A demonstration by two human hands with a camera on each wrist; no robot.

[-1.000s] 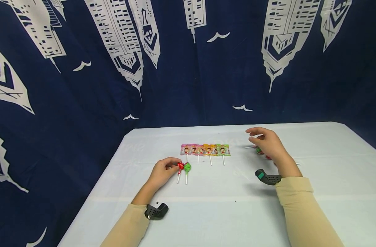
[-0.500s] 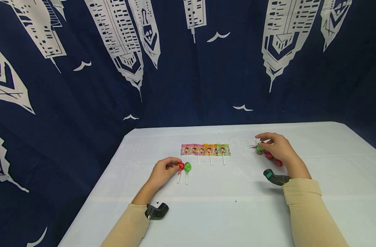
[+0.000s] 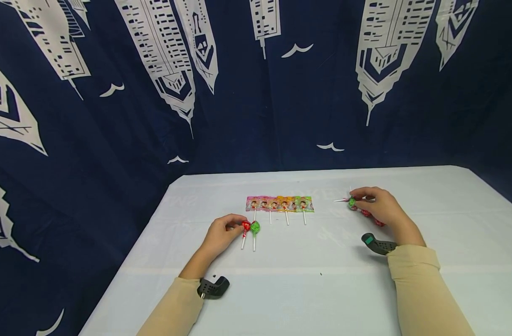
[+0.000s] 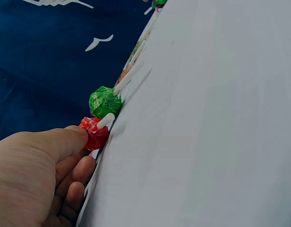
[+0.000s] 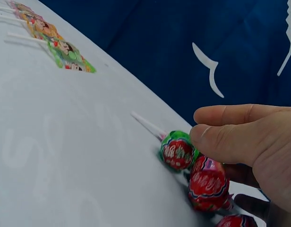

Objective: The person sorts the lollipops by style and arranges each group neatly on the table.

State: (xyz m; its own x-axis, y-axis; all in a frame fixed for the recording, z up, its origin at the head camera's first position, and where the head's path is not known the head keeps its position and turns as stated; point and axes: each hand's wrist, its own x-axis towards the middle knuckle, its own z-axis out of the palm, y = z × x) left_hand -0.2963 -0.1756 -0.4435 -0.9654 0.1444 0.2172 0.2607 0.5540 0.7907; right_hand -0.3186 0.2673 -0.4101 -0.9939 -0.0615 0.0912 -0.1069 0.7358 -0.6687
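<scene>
My left hand (image 3: 223,233) pinches a red-wrapped lollipop (image 3: 246,226) between thumb and fingers, its white stick pointing toward me. A green-wrapped lollipop (image 4: 105,101) lies close beside it. At the right, my right hand (image 3: 379,205) has its thumb and index finger right at a green-and-red wrapped lollipop (image 5: 177,150), whose stick points left. The thumb overlaps the edge of that wrapper, and I cannot tell whether the fingers grip it. A red lollipop (image 5: 208,183) sits under the hand, with another red lollipop (image 5: 236,221) beyond, partly hidden.
Behind the left pair, a row of flat lollipops (image 3: 284,204) in pink, orange and green wrappers lies with sticks toward me. All lie on a white-covered table (image 3: 298,298). A dark blue curtain (image 3: 256,116) with white prints hangs behind its far edge.
My right hand has moved right and lower, onto the group of lollipops; its thumb and index finger have come closer together at the green-and-red one. My left hand has stayed at the red lollipop.
</scene>
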